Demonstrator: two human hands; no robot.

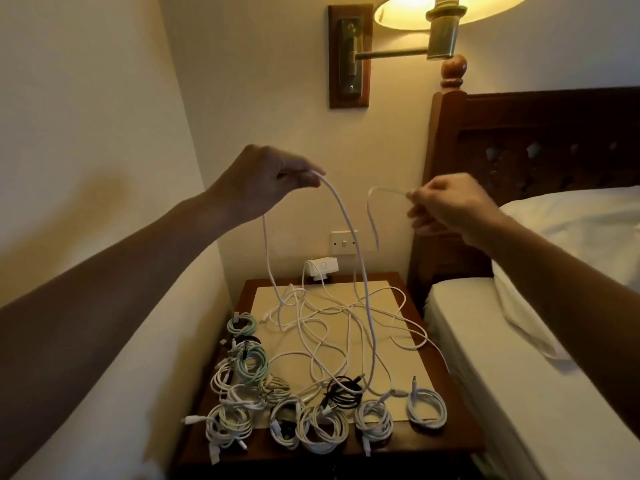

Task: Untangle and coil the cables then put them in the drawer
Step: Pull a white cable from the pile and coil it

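My left hand (273,178) is raised above the nightstand (408,441) and pinches a long white cable (349,230), which hangs from it in two strands into a loose tangle of white cables (332,320) on the tabletop. My right hand (450,206) pinches the free end of a white cable (372,209), whose tip dangles in the air. Along the front and left of the tabletop lie several coiled cables: white ones (426,407), pale green ones (251,358) and a black one (343,393). No drawer is visible.
A white charger block (320,268) is plugged in at the wall behind the nightstand, below a wall switch (344,242). A bed with white sheets (540,341) and a dark wooden headboard (533,140) stands to the right. A lit wall lamp (440,15) hangs overhead.
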